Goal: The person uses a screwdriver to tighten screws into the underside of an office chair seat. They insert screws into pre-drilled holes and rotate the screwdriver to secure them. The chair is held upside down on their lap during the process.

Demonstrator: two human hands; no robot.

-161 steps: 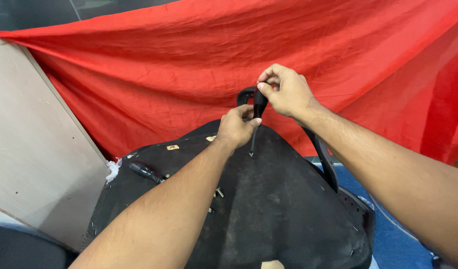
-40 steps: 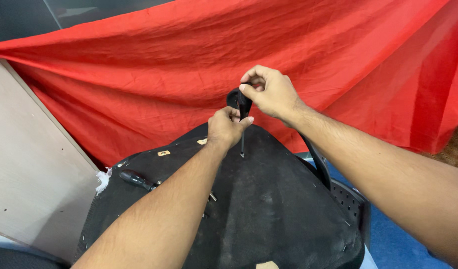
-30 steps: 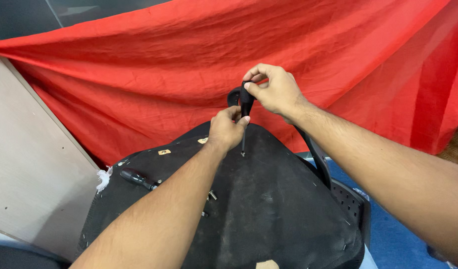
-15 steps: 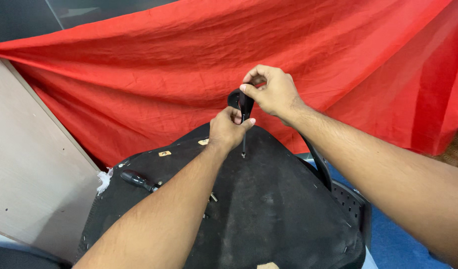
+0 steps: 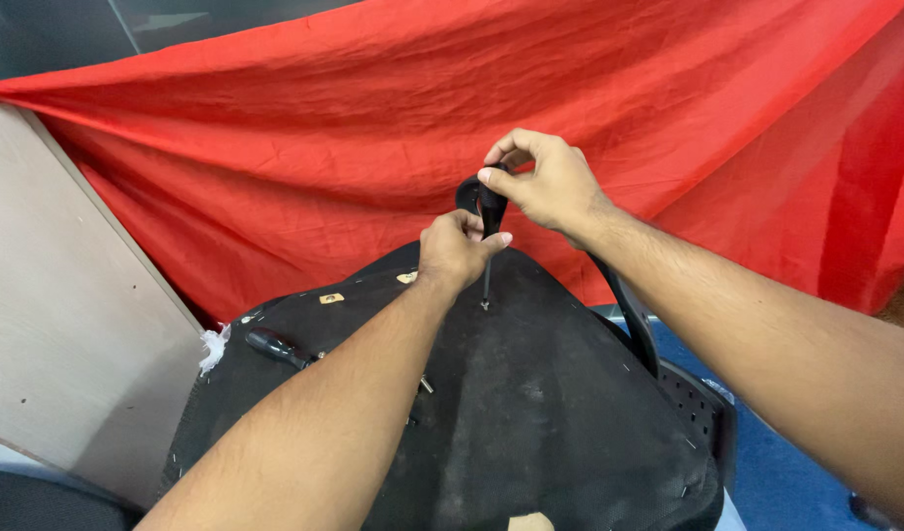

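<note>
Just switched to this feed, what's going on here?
A person holds a screwdriver upright with both hands: the right hand on top of its handle, the left hand lower down. Its tip meets the black fabric underside of an upturned chair seat. A second tool lies on the seat, with a red cloth behind.

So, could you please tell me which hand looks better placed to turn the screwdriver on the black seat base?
Probably the right hand: its fingers wrap the top of the screwdriver handle. The left hand pinches lower by the shaft, steadying the tip on the black seat base.
</note>
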